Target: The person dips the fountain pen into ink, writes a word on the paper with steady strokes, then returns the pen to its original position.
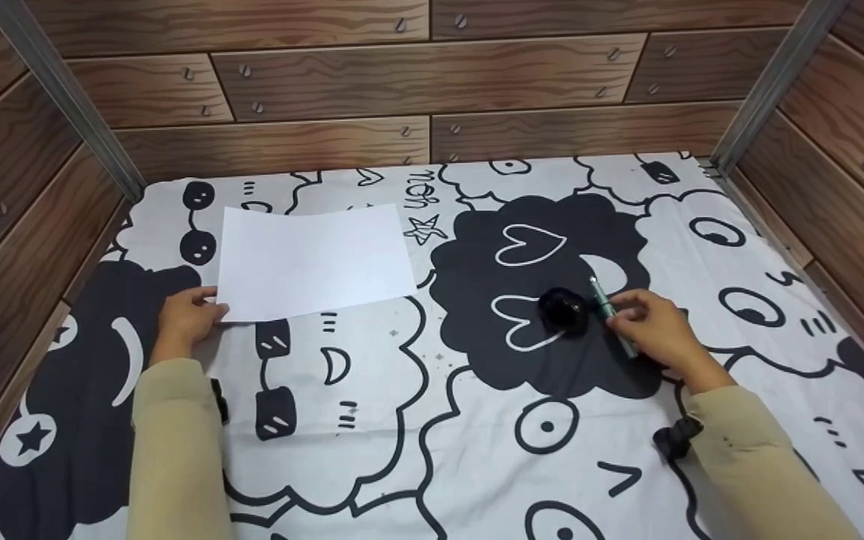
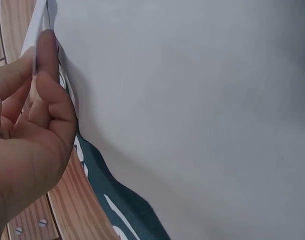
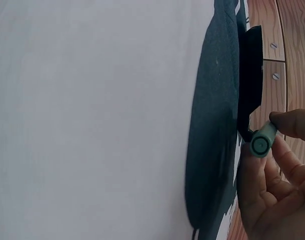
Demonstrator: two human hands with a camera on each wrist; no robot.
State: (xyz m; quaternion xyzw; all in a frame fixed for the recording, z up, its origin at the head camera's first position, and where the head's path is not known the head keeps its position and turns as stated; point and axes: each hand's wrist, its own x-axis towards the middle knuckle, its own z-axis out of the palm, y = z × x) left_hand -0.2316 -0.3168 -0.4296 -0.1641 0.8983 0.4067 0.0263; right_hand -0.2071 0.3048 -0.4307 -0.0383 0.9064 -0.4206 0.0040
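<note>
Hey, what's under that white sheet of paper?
Patterned cloth shows around the white paper and appears to run beneath it. The left grip pinches the paper's near left corner. The area directly underneath is covered, so I can't tell whether anything else lies there.

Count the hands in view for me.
2. The left hand pinches the white sheet at its near left corner; the right hand holds the green pen beside the shiny black object.

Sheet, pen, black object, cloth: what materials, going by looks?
Sheet: likely paper, matte; thin, top edge slightly bowed.
Pen: plastic or painted metal, can't tell; smooth green barrel.
Black object: perhaps plastic or glass, glossy; small bright highlights.
Cloth: probably printed fabric, matte; soft wrinkles, no shine.
</note>
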